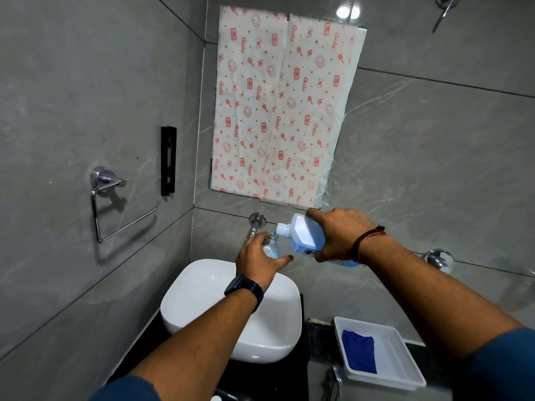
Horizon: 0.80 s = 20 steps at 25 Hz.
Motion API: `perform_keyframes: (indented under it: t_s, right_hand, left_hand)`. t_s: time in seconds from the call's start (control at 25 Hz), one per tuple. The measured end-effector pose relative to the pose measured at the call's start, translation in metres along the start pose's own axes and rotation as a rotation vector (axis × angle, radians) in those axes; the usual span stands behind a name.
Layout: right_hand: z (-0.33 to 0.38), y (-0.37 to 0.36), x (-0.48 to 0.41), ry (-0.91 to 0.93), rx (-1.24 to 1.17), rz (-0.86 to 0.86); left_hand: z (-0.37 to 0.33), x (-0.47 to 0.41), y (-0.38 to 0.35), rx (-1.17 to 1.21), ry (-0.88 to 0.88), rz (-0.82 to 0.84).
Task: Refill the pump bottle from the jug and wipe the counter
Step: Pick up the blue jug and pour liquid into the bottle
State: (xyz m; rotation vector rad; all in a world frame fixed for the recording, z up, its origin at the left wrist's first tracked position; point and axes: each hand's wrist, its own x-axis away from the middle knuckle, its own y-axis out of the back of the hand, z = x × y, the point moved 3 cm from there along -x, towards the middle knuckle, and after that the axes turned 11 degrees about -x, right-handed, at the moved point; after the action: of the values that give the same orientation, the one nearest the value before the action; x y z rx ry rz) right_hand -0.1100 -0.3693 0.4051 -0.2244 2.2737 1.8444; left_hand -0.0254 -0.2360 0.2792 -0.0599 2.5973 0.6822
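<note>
Pouring blue liquid, the right hand (338,235) tips a blue jug (307,237) on its side above the white basin (202,299), its fingers (324,217) curled over the top of the body and the thumb underneath, clamped on it. The jug's white threaded neck (282,228) points left and slightly down, just beyond those fingertips, and meets the open mouth of a small clear bottle (270,246). The left hand (257,263) wraps the clear bottle from the near side, fingers pressed around its body, thumb (285,259) stretched along the right side below the jug's neck. Some pale blue liquid shows inside the bottle. A chrome wall spout (254,227) runs down just behind the left fingers. Well to the near right of both hands, a white tray (405,357) sits on the dark counter (315,328) with a folded blue cloth (359,354) lying in it.
</note>
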Motion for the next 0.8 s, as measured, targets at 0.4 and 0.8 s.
perform_keyframes:
  t_s: [0.4,0.8]
  right_hand:
    - [-0.0020,-0.0008,0.0007,0.005,0.018,-0.008]
    - [-0.0017,-0.0044,-0.0021,0.000,0.011,0.006]
  left_hand:
    - [-0.0021,0.0015,0.0018,-0.002,-0.019,-0.011]
    - [-0.0012,0.0018,0.0021,-0.008,-0.009,-0.005]
